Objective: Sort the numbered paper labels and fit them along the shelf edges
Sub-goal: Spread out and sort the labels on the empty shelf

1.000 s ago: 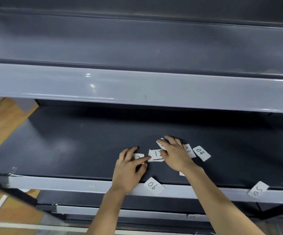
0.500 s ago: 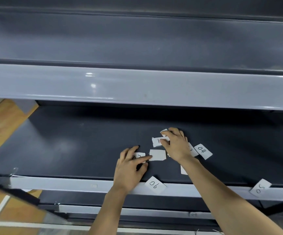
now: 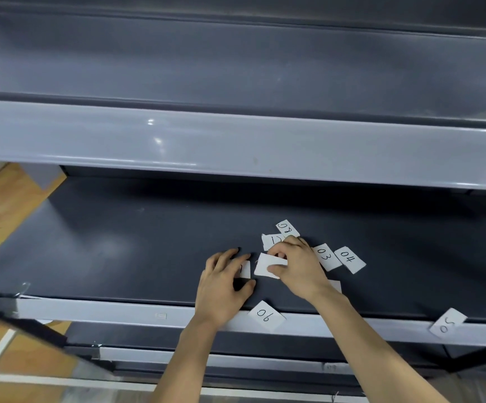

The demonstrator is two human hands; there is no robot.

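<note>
Several white paper labels lie on the dark middle shelf (image 3: 119,251). My right hand (image 3: 301,270) pinches a blank-side-up label (image 3: 265,266) between thumb and fingers. My left hand (image 3: 224,283) rests beside it, fingers spread, fingertips on a partly covered label (image 3: 246,269). Behind my right hand lie label 08 (image 3: 286,228) and a label starting with 1 (image 3: 271,241). To the right lie label 03 (image 3: 324,256) and label 04 (image 3: 349,258). Label 06 (image 3: 266,315) and label 05 (image 3: 448,322) sit on the shelf's front edge (image 3: 119,312).
The upper shelf's pale grey front edge (image 3: 236,146) overhangs the working shelf. Another shelf edge (image 3: 236,360) runs below. A further label (image 3: 336,286) peeks out beside my right wrist. Wooden floor (image 3: 0,210) shows at the left.
My right hand has come back from the far labels to the blank label and now pinches it, lifting one edge. My left hand has stayed in place.
</note>
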